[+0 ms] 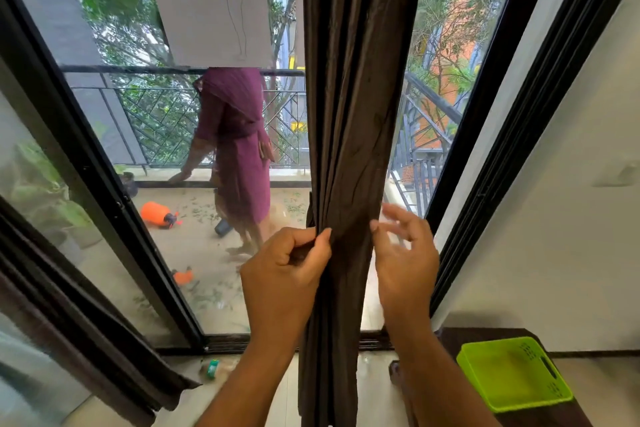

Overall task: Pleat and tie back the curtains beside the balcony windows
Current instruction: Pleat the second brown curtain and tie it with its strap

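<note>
Curtain (346, 135) hung gathered in narrow column between hands, in front of balcony glass. Left hand (284, 274) pinched folds at curtain's left edge, thumb and fingers closed on cloth. Right hand (405, 253) hovered just beside right edge, fingers spread, blurred, gripping nothing.

Risks, as judged:
- One-sided hold: pleats could slip loose on right, bundle fanning out.
- No tie-back visible near hands; letting go to find one would undo gathers.
- Hard tug could strain top fixing, out of view.
- Green basket (512, 374) on table below right hand could get knocked.
</note>
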